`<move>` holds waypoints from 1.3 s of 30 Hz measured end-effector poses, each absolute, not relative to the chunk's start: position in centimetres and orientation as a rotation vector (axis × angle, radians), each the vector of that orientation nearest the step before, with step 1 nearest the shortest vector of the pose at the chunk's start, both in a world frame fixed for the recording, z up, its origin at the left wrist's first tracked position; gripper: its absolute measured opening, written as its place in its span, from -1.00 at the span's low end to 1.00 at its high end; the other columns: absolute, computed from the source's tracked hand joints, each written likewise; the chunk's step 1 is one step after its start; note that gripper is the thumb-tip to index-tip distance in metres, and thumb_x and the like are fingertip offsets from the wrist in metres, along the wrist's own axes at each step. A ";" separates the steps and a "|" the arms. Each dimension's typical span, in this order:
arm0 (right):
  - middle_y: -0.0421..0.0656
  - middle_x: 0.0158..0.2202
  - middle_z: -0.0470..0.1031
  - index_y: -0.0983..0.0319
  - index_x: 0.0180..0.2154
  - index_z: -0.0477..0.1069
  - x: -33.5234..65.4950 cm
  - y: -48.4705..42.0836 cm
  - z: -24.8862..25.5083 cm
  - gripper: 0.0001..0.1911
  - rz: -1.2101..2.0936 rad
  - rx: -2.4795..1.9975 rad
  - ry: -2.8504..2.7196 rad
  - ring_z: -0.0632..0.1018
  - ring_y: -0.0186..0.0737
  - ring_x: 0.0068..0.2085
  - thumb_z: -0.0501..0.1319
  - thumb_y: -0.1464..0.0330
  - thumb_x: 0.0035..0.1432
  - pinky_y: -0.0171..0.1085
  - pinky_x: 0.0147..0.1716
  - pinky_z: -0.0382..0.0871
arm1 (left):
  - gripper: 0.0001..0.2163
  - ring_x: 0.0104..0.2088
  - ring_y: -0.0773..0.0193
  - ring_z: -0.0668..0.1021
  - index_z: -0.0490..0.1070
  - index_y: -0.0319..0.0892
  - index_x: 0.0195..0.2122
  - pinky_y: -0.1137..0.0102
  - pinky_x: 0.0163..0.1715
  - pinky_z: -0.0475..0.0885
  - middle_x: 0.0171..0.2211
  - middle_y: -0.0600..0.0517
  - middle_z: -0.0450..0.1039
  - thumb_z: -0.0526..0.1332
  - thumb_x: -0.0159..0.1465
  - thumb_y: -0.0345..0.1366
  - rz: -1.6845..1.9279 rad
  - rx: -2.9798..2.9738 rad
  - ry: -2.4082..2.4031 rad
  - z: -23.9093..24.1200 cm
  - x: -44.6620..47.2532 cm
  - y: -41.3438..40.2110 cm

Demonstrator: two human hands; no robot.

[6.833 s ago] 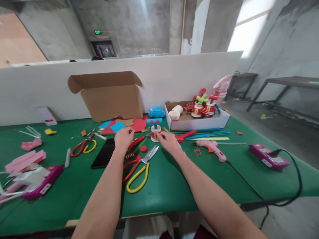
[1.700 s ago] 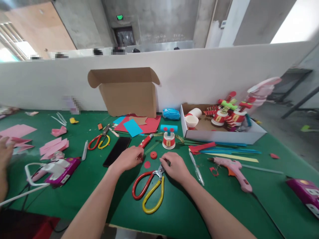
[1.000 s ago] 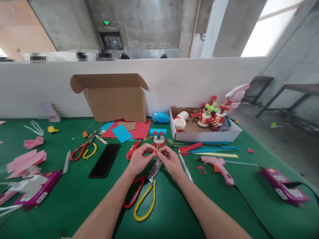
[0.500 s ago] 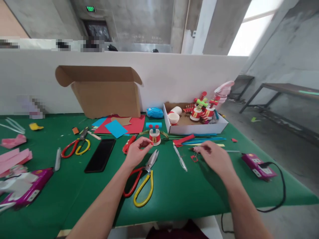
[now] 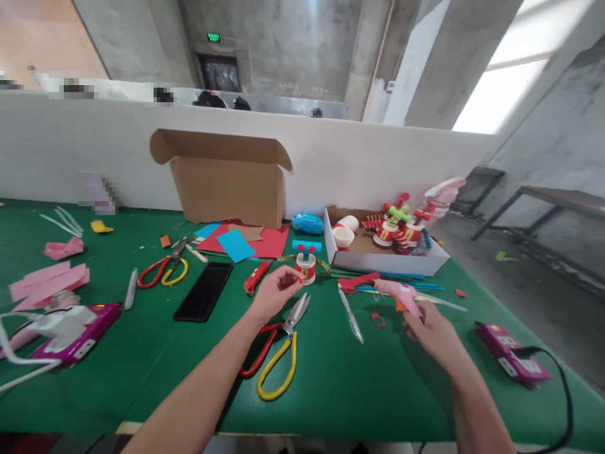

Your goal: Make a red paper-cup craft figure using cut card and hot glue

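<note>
Nearest the body, the right hand [image 5: 432, 331] closes around the handle of the pink glue gun [image 5: 399, 295], whose nozzle points away toward the left. Left of it and a little farther out, the left hand [image 5: 274, 293] pinches a small red piece [image 5: 301, 280] between thumb and fingertips, held just in front of the paper-cup figure [image 5: 307, 268]. Under that hand lie the red-and-yellow scissors [image 5: 276, 356], blades open — a dropped wrist could catch them. Beyond the right hand sits a white box [image 5: 387, 260] of finished figures. The tip may well be hot, and the pinching fingers sit close to where glue would land — a burn looks the likeliest slip.
</note>
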State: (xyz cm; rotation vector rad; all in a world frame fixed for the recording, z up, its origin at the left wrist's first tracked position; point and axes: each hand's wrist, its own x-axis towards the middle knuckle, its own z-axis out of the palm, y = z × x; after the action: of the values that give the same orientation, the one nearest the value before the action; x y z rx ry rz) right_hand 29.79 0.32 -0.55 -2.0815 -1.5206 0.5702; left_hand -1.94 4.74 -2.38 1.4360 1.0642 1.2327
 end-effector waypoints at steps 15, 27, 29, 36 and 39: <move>-0.18 -0.42 0.48 0.23 -0.19 0.32 20.0 -0.3 1.5 -0.53 1.428 -1.192 -1.225 0.32 -0.44 -0.62 0.24 0.03 0.00 -0.38 -0.65 0.24 | -0.72 -0.35 0.34 0.52 0.39 -0.21 -0.39 0.38 -0.23 0.42 -0.41 0.07 0.49 0.40 -0.03 -0.18 1.248 1.183 0.924 -2.5 -2.1 5.0; -0.13 -0.45 0.52 0.29 -0.06 0.26 19.2 -0.5 1.6 -0.53 0.988 -1.388 -1.604 0.38 -0.35 -0.62 0.07 0.09 0.13 -0.35 -0.62 0.28 | -0.71 -0.33 0.32 0.53 0.38 -0.21 -0.40 0.37 -0.23 0.44 -0.39 0.05 0.50 0.38 -0.02 -0.15 1.223 1.227 0.917 -2.3 -2.1 4.9; -0.16 -0.51 0.49 0.29 -0.09 0.27 19.0 -0.6 1.7 -0.57 0.942 -1.410 -1.644 0.38 -0.34 -0.62 0.04 0.10 0.15 -0.34 -0.60 0.29 | -0.71 -0.34 0.32 0.52 0.38 -0.21 -0.39 0.36 -0.23 0.44 -0.39 0.05 0.49 0.38 -0.01 -0.15 1.217 1.240 0.928 -2.4 -2.1 4.9; -0.16 -0.49 0.45 0.29 -0.13 0.24 18.6 -0.5 1.1 -0.60 0.876 -1.378 -1.703 0.36 -0.35 -0.62 0.01 0.11 0.17 -0.34 -0.59 0.28 | -0.70 -0.35 0.34 0.51 0.37 -0.21 -0.39 0.37 -0.23 0.43 -0.40 0.07 0.47 0.38 -0.02 -0.14 1.218 1.240 0.927 -2.4 -2.1 4.9; -0.19 -0.54 0.43 0.28 -0.14 0.25 18.6 -0.6 1.1 -0.63 0.848 -1.385 -1.722 0.36 -0.34 -0.61 0.00 0.13 0.18 -0.34 -0.58 0.28 | -0.70 -0.35 0.33 0.51 0.37 -0.21 -0.39 0.36 -0.23 0.43 -0.41 0.07 0.46 0.39 -0.03 -0.14 1.212 1.234 0.937 -2.4 -2.2 4.9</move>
State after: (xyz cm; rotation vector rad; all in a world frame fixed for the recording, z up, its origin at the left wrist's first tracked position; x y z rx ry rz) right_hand 18.56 -0.57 1.11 -1.3850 -1.7217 0.8476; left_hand -2.17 4.94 -2.35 1.2345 0.9373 1.2120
